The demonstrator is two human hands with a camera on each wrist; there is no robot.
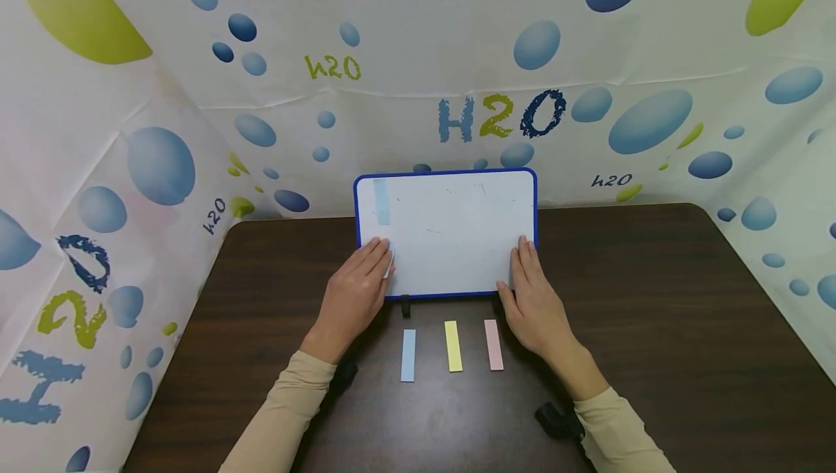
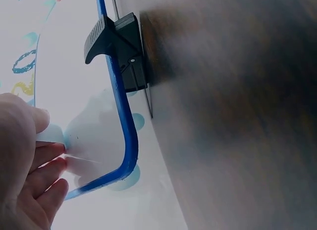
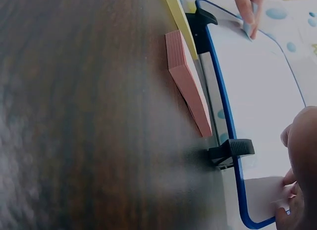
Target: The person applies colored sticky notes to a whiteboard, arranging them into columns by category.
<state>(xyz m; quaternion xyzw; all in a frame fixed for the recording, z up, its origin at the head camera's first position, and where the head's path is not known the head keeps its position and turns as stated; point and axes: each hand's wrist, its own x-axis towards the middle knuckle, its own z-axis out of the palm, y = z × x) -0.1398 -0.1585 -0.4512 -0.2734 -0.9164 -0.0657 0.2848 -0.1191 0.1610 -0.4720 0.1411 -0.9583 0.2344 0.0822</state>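
My left hand [image 1: 355,288] is at the lower left part of a blue-framed whiteboard [image 1: 457,241]. Between its thumb and fingers it pinches a light blue sticky note [image 3: 247,28], mostly covered by the hand in the head view. Higher on the board's left side, another light blue sticky note [image 1: 382,202] is stuck upright. On the board's lower right edge rests my right hand [image 1: 535,299], its fingers extended along the surface. Black clips [image 2: 131,51] support the board's bottom edge.
In front of the board, on the dark wooden table [image 1: 653,313], lie narrow sticky note pads: blue [image 1: 408,355], yellow [image 1: 453,346] and pink [image 1: 493,344]. A white curtain [image 1: 418,23] with blue and green drops hangs behind and beside the table. Faint marks dot the board.
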